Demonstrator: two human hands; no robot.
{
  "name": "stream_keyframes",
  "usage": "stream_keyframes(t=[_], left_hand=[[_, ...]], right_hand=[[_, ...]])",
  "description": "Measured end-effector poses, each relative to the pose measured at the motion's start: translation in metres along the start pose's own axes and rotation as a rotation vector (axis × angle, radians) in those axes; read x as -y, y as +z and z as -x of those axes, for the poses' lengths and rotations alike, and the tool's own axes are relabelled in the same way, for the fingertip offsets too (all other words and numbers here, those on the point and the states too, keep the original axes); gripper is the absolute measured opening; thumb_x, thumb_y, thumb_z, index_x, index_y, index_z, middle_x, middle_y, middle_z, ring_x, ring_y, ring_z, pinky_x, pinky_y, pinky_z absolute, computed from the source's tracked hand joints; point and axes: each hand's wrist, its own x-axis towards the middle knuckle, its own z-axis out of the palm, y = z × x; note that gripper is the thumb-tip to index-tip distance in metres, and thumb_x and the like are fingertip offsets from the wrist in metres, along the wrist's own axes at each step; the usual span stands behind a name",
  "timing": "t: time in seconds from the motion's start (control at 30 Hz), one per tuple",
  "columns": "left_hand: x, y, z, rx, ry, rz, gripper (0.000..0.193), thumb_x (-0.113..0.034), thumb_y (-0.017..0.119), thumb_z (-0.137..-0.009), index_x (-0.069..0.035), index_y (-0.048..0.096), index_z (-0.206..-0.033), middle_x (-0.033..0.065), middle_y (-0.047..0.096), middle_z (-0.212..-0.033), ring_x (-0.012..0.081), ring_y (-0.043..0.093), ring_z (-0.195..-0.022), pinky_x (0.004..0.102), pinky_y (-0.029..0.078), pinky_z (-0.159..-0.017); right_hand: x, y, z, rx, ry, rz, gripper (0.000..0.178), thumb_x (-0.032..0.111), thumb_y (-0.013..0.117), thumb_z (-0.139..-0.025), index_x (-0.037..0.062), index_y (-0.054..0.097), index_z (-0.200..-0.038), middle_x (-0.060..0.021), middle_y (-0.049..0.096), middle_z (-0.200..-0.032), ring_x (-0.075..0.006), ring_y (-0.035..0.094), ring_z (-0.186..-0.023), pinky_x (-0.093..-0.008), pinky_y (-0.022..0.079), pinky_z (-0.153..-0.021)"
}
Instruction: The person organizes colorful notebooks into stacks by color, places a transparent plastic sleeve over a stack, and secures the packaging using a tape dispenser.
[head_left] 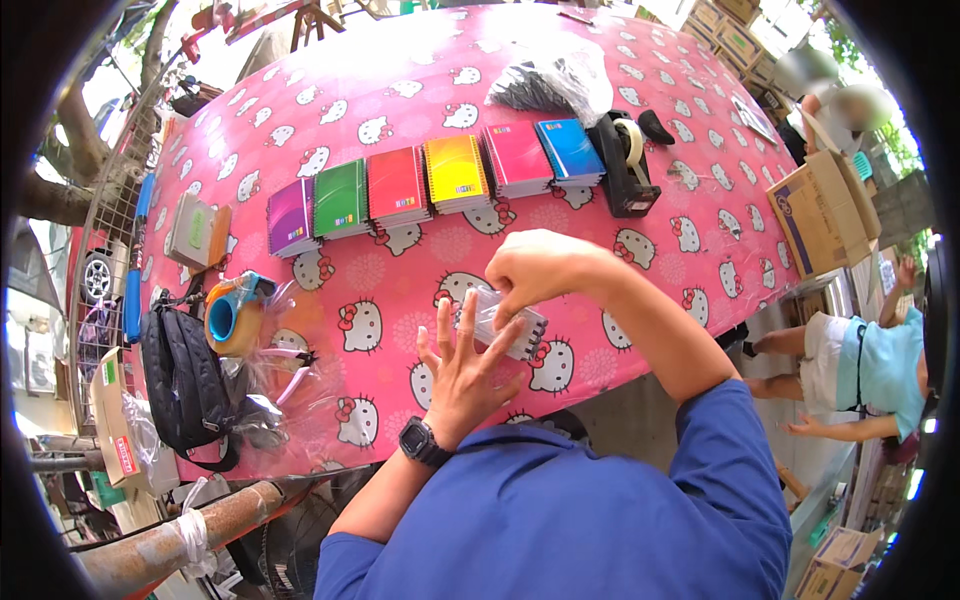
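Note:
A small spiral notebook, pale on its upper face, lies on the pink patterned tablecloth close in front of me. My left hand, with a dark watch on the wrist, rests across its left part, fingers spread. From the right, my right hand reaches over its far edge with fingers curled and pressed together; what they pinch is hidden. Farther off, stacks of spiral notebooks stand in a row: purple, green, red, yellow, pink and blue.
Right of the stacks stands a black tape dispenser, with a clear plastic bag behind it. At left are a black backpack, tape rolls and pink-handled pliers. A carton adjoins the right edge; people are beyond.

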Motion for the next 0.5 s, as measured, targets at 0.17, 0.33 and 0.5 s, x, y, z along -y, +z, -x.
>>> stream_keyframes(t=[0.17, 0.33, 0.5], left_hand=[[-0.004, -0.005, -0.002, 0.098, 0.003, 0.033, 0.075, -0.039, 0.075, -0.065, -0.035, 0.043, -0.133, 0.0123, 0.016, -0.15, 0.0376, 0.003, -0.139, 0.0677, 0.008, -0.1], [0.002, -0.018, -0.009, -0.014, 0.04, -0.002, 0.091, -0.028, 0.077, -0.06, -0.027, 0.033, -0.14, 0.0088, 0.026, -0.146, 0.0348, 0.007, -0.14, 0.0661, 0.0, -0.102], [0.002, -0.039, -0.069, 0.196, 0.347, -0.092, 0.089, -0.012, 0.074, -0.061, -0.015, 0.031, -0.139, 0.0056, 0.053, -0.121, 0.0218, 0.048, -0.119, 0.0576, 0.005, -0.105]], right_hand=[[-0.083, 0.047, -0.021, 0.293, 0.232, -0.297, 0.078, 0.073, 0.068, -0.057, 0.0021, 0.061, -0.088, -0.0108, 0.063, -0.079, -0.022, 0.061, -0.076, -0.0346, 0.047, -0.062], [-0.08, 0.134, 0.023, -0.431, 0.344, -0.801, 0.041, 0.043, 0.069, -0.078, 0.004, 0.058, -0.083, -0.0004, 0.056, -0.073, -0.0102, 0.05, -0.069, -0.0267, 0.042, -0.063], [-0.065, 0.162, 0.085, -0.698, 0.648, -0.949, 0.017, 0.018, 0.071, -0.079, 0.0036, 0.061, -0.079, 0.0009, 0.057, -0.069, -0.0068, 0.051, -0.067, -0.0225, 0.042, -0.062]])
